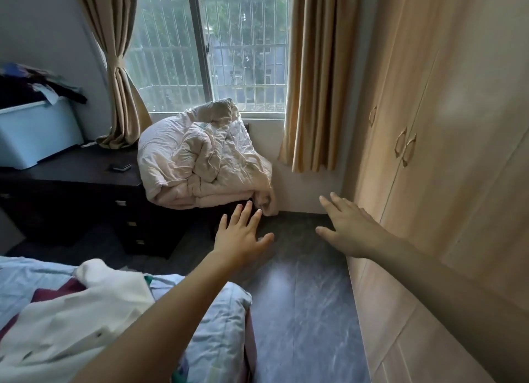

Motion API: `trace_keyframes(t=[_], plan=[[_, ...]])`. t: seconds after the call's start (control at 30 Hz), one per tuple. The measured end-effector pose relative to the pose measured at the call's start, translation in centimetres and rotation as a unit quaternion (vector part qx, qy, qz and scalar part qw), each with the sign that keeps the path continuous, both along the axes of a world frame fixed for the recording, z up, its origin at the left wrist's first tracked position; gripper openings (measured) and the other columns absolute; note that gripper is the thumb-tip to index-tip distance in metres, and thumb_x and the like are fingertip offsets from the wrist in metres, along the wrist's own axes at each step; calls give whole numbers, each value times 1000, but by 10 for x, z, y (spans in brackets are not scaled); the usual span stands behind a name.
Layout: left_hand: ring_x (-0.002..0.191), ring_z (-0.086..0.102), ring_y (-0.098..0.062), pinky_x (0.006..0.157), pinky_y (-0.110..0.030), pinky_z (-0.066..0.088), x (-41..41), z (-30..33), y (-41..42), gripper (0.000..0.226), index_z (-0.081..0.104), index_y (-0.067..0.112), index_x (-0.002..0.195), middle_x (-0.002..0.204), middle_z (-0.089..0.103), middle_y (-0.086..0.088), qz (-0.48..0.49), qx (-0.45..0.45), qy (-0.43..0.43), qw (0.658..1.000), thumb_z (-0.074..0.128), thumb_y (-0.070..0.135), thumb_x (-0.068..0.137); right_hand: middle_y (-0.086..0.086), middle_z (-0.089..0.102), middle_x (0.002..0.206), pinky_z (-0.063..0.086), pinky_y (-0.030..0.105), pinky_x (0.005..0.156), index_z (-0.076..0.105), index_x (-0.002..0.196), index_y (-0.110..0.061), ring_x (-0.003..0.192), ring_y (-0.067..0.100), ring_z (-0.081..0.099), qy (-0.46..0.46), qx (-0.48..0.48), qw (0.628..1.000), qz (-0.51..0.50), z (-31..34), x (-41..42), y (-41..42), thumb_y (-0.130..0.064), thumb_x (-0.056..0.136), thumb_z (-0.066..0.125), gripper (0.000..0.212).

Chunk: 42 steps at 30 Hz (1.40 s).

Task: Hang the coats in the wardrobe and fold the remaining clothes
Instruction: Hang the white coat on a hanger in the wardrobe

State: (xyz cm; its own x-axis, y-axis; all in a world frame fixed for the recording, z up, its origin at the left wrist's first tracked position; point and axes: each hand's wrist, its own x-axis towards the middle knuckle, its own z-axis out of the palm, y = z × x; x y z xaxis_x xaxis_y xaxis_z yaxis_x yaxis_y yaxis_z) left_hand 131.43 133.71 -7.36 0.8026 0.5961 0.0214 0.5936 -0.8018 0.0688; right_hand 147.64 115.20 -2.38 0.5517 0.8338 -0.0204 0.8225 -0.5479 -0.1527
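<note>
Left hand (243, 236): extended forward over the dark floor (300, 296), palm down, fingers straight and spread, holding nothing. Right hand (347, 231): likewise extended, fingers straight and spread, empty, just beside the lower front of the wardrobe (446, 159); whether it touches the panel cannot be told. Wardrobe: pale wood, along the right side of the room, doors closed, curved handles (405, 146) at mid-height. White garment (74, 319): crumpled, with a dark red piece showing beneath it, lying at the near corner of the bed (217, 319), on light blue bedding. Further clothes (34, 82): a dark, mixed heap on top of a pale blue storage box (37, 133), which stands at the left end of a dark chest of drawers (94, 176). Small dark object (121, 167): on the chest top, near its right edge; too small to identify. Crumpled beige duvet (200, 156): piled below the barred window (211, 44), beside the chest. Beige curtains (317, 76): one each side of the window, the left one tied back.
</note>
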Motion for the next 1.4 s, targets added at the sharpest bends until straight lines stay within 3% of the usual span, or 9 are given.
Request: trace_keyframes(t=[0.33, 0.67, 0.87, 1.07, 1.27, 1.4], plan=[[148, -16, -17, 120, -48, -5, 79, -12, 104, 68, 5, 29, 155, 162, -14, 2, 38, -36, -6, 999, 13, 63, 96, -1, -2, 162, 8, 51, 119, 5, 154, -27, 149, 23, 1, -28, 3, 1000, -12, -17, 70, 123, -51, 97, 36, 70], [148, -14, -19, 118, -48, -5, 143, -32, 184, 69, 4, 27, 155, 162, -13, 0, 97, -33, -6, 995, 20, 61, 97, -1, -3, 162, 9, 51, 119, 5, 154, -27, 149, 23, 0, -27, 25, 999, 11, -41, 148, 228, -55, 95, 36, 72], [148, -16, -21, 119, -49, -1, 221, -26, 236, 80, -5, 28, 154, 161, -19, 0, 107, -30, 30, 993, 41, 47, 92, -5, -5, 162, 10, 46, 120, 3, 153, -35, 149, 20, 0, 49, -33, 989, 134, -34, 239, 280, -60, 90, 45, 80], [148, -13, -20, 120, -48, 0, 289, -4, 287, 79, -2, 28, 154, 162, -15, 1, 131, -21, -2, 991, 45, 42, 92, -3, -2, 162, 11, 42, 120, 5, 154, -31, 148, 18, 1, 58, 4, 988, 143, -8, 329, 342, -59, 89, 50, 84], [149, -12, -19, 120, -47, 3, 289, -4, 329, 84, -5, 27, 154, 161, -17, 0, 186, -9, 47, 981, 49, 38, 91, 1, -5, 162, 17, 45, 118, 11, 153, -28, 148, 27, 5, 76, 11, 970, 229, -11, 357, 408, -38, 88, 61, 82], [149, -11, -18, 120, -47, 3, 280, 6, 372, 81, -2, 27, 155, 162, -14, 1, 244, 0, 38, 969, 46, 42, 92, -5, -10, 161, 11, 45, 120, -3, 152, -36, 148, 22, -6, 106, 28, 958, 265, -14, 361, 467, -41, 88, 57, 88]])
